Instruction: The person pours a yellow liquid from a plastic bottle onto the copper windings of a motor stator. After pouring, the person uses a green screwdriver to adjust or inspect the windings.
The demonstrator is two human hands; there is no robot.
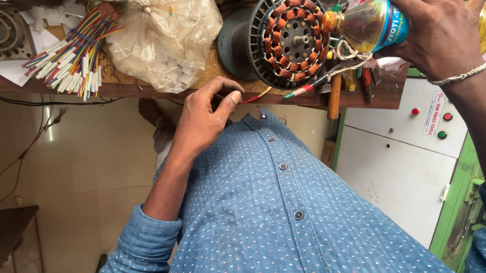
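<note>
- My right grip (pixel 441 24) is wrapped tight round a clear plastic bottle (pixel 372 24) of yellowish liquid, fingers over the top and thumb under it.
- I hold the bottle on its side, its mouth pointing at the stator (pixel 291 36) and just touching its rim of copper windings.
- My left grip (pixel 204 120) is loosely curled at the desk (pixel 136 88) edge, thumb and forefinger pinched close on a thin red and yellow wire (pixel 259 95); whether I truly clamp it I cannot tell.
- The stator stands on its edge on the desk, a dark finned wheel with a ring of copper coils and a small shaft in the middle.
- A white cord (pixel 345 57) loops just below the bottle's neck, beside the stator.
- A wooden tool handle (pixel 335 98) hangs over the desk edge under the stator.
- A knotted clear bag (pixel 165 27) of small white pieces sits left of the stator, near my left grip.
- A bundle of coloured sleeved wires (pixel 74 53) lies further left, well apart from both grips.
- A green and white machine (pixel 404 155) with red and green buttons stands below my right arm.
- A silver bracelet (pixel 462 76) sits on my right wrist.
</note>
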